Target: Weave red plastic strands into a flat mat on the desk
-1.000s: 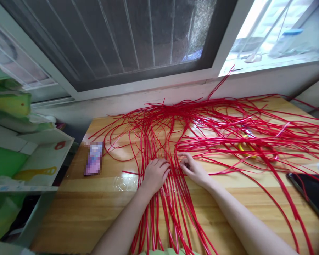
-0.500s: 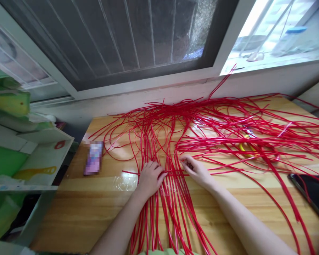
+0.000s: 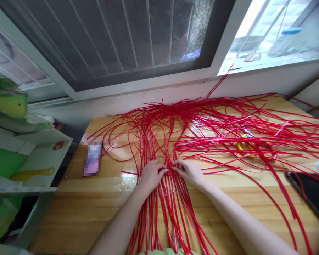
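Moved since half a second ago: right hand (image 3: pixel 188 172), from beside the strips (image 3: pixel 172 212) to over their right side, now near the left hand (image 3: pixel 152 175). Left hand, over the left side of the strips, in much the same place.

Fingers: both hands curled, thumb and forefinger narrow, tips near one another above the middle of the strips. Whether either pinches a strand, cannot tell.

Strips: red, many, running lengthwise beneath the fingers toward the person. Cross strand (image 3: pixel 130 173): red, one end bare to the left of the strips, another length showing to their right; middle hidden by the hands.

Hidden or unclear: near ends of the strips, cut off at the lower border. Yellow loop (image 3: pixel 241 146), right of the strips, partly covered by red strands. Black slab (image 3: pixel 313 194), farther right, cut off by the picture border. Packet (image 3: pixel 93 159), left of the strips, pixelated.

Surface and room: table (image 3: pixel 90 216), light wood, under the strips. Clear film (image 3: pixel 124 184), just left of the strips. Tangle (image 3: pixel 180 109), red, beyond the strips. Window (image 3: pixel 127 42), dark-screened, beyond the tangle. Shelf (image 3: pixel 49 148), well left of the strips.
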